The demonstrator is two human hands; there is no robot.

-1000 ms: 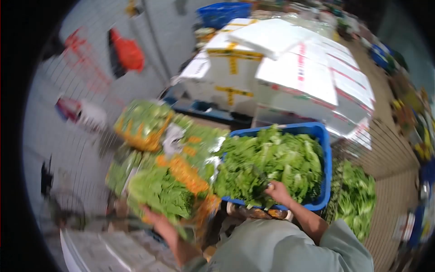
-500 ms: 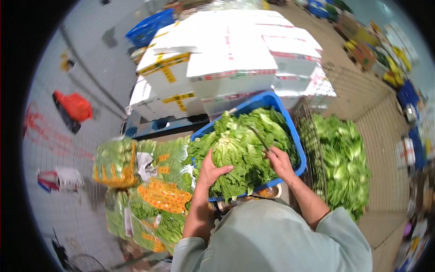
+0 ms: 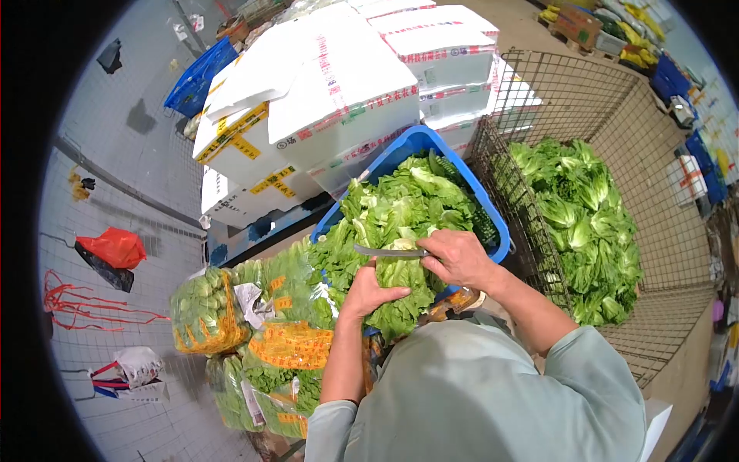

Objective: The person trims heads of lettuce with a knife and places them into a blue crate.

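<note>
My left hand (image 3: 372, 292) is closed around a head of lettuce (image 3: 402, 286) at the near side of the blue crate (image 3: 502, 245), thumb across its leaves. In my right hand (image 3: 457, 257) is a knife (image 3: 391, 252) with a thin dark blade pointing left, lying across the top of that lettuce. Whether the edge touches the leaves I cannot tell. Loose green leaves (image 3: 412, 192) fill the crate behind both hands. The palm side of my left hand is hidden by the lettuce.
A wire cage (image 3: 531, 223) holding lettuce heads (image 3: 589, 223) stands right of the crate. White boxes (image 3: 346, 92) are stacked beyond it. Bagged greens (image 3: 289, 346) with orange printing are piled at left, near a wall with a hanging red bag (image 3: 114, 248).
The knife has swung from the right side over to the held lettuce, its blade now pointing left. My right hand has moved left and toward me. The view has turned to the right.
</note>
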